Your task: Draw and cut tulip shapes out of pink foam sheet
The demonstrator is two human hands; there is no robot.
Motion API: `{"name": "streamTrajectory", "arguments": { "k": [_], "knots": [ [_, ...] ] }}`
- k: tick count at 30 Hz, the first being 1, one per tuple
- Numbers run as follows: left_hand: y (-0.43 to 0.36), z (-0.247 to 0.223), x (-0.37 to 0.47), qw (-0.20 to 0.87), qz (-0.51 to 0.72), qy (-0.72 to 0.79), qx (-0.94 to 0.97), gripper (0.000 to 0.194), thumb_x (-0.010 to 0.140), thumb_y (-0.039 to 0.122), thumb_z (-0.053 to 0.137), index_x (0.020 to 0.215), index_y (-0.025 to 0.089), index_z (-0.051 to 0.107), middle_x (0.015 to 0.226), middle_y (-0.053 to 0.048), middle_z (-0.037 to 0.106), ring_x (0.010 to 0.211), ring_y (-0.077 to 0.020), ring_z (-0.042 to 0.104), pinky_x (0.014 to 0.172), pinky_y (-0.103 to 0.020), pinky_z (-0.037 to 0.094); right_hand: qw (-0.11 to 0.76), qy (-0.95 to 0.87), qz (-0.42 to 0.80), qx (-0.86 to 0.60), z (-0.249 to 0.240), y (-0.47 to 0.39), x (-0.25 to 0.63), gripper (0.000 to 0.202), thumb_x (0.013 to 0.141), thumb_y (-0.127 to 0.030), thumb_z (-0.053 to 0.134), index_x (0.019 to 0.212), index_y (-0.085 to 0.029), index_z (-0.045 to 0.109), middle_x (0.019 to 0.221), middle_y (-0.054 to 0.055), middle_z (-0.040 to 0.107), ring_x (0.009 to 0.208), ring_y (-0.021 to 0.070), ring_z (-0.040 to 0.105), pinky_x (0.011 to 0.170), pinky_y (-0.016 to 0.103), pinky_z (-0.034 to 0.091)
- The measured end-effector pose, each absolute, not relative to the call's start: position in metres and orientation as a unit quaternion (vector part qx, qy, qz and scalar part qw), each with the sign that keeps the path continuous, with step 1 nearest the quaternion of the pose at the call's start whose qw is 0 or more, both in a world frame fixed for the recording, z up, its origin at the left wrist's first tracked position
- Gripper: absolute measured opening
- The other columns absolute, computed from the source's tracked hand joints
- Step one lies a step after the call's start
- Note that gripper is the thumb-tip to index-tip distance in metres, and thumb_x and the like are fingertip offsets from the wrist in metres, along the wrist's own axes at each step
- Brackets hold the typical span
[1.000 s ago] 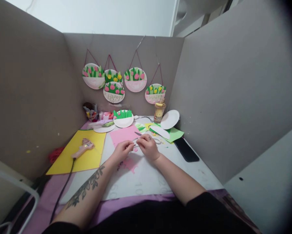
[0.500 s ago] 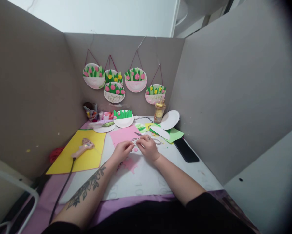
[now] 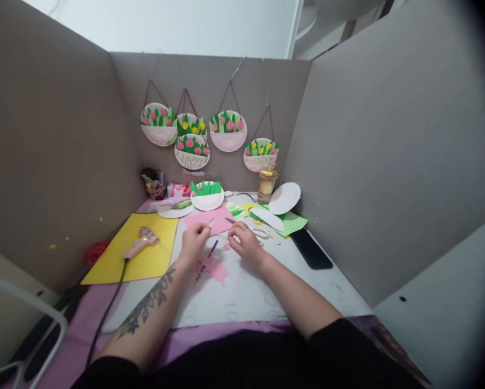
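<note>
My left hand (image 3: pixel 195 243) is closed in a pinch above the near edge of the pink paper sheet (image 3: pixel 199 218). A small pale sliver shows by its fingertips, too small to name. To its right, my right hand (image 3: pixel 245 244) has its fingers curled together over the scissors (image 3: pixel 260 233), whose blade and grey handles stick out on either side. Whatever it may pinch is hidden. A small pink paper circle (image 3: pixel 226 247) lies on the table between the hands. Closer to me lie a pen (image 3: pixel 214 247) and a cut pink paper scrap (image 3: pixel 216 270).
A glue gun (image 3: pixel 141 243) rests on yellow sheets (image 3: pixel 104 265) at left. A phone (image 3: pixel 312 249) lies at right. Behind are a paper plate with green paper grass (image 3: pixel 207 202), a drink cup (image 3: pixel 266 186) and a leaning white plate (image 3: pixel 285 198). Decorated plates (image 3: pixel 228 141) hang on the partition.
My hands have moved apart: the left has gone left, away from the right. The pen and more of the pink scrap now show between them.
</note>
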State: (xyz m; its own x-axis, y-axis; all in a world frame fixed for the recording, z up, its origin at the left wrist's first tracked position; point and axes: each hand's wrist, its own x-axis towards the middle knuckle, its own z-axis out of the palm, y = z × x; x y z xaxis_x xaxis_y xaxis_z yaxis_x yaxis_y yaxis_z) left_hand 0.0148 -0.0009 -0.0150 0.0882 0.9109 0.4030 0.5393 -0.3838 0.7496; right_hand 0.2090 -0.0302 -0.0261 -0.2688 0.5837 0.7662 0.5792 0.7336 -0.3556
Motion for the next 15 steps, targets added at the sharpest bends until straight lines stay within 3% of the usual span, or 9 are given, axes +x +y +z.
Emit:
{"name": "streamTrajectory", "arguments": {
  "k": [3, 5, 7, 11, 15],
  "knots": [
    [0.019, -0.016, -0.012, 0.122, 0.339, 0.596, 0.717, 0.027, 0.081, 0.033, 0.045, 0.077, 0.018, 0.066, 0.072, -0.003, 0.065, 0.071, -0.0174, 0.058, 0.065, -0.025, 0.040, 0.509, -0.770, 0.035, -0.382, -0.029, -0.024, 0.221, 0.008, 0.083, -0.017, 0.049, 0.078, -0.020, 0.055, 0.083, 0.005, 0.054, 0.084, 0.0191, 0.052, 0.078, 0.034, 0.043],
    [0.027, -0.020, -0.020, 0.073, 0.252, 0.624, 0.736, 0.023, 0.078, 0.033, 0.051, 0.077, 0.017, 0.068, 0.087, -0.008, 0.066, 0.081, -0.0219, 0.058, 0.071, -0.029, 0.042, 0.504, -0.756, 0.045, -0.415, -0.033, -0.018, 0.227, 0.007, 0.082, -0.017, 0.051, 0.077, -0.019, 0.056, 0.084, 0.006, 0.055, 0.084, 0.0192, 0.052, 0.078, 0.033, 0.042],
    [0.027, -0.025, -0.015, 0.026, 0.243, 0.599, 0.762, 0.022, 0.078, 0.031, 0.053, 0.083, 0.017, 0.069, 0.100, -0.011, 0.063, 0.093, -0.0250, 0.057, 0.079, -0.032, 0.042, 0.475, -0.755, 0.064, -0.447, -0.039, -0.013, 0.230, 0.006, 0.080, -0.016, 0.052, 0.076, -0.019, 0.057, 0.082, 0.005, 0.057, 0.082, 0.0190, 0.053, 0.077, 0.032, 0.042],
    [0.013, -0.034, 0.020, 0.066, 0.245, 0.446, 0.858, 0.022, 0.081, 0.024, 0.050, 0.091, 0.019, 0.069, 0.098, -0.009, 0.062, 0.095, -0.0216, 0.056, 0.087, -0.032, 0.042, 0.391, -0.771, 0.152, -0.479, -0.048, -0.011, 0.226, 0.017, 0.077, -0.009, 0.047, 0.086, -0.020, 0.056, 0.079, 0.002, 0.064, 0.075, 0.0163, 0.057, 0.071, 0.028, 0.041],
    [0.006, -0.042, 0.041, 0.080, 0.202, 0.415, 0.884, 0.020, 0.080, 0.020, 0.052, 0.090, 0.018, 0.070, 0.093, -0.009, 0.063, 0.092, -0.0218, 0.056, 0.085, -0.032, 0.042, 0.334, -0.780, 0.189, -0.495, -0.052, -0.014, 0.222, 0.027, 0.075, -0.007, 0.046, 0.096, -0.022, 0.053, 0.080, 0.000, 0.067, 0.075, 0.0155, 0.060, 0.068, 0.025, 0.040]
  ]
}}
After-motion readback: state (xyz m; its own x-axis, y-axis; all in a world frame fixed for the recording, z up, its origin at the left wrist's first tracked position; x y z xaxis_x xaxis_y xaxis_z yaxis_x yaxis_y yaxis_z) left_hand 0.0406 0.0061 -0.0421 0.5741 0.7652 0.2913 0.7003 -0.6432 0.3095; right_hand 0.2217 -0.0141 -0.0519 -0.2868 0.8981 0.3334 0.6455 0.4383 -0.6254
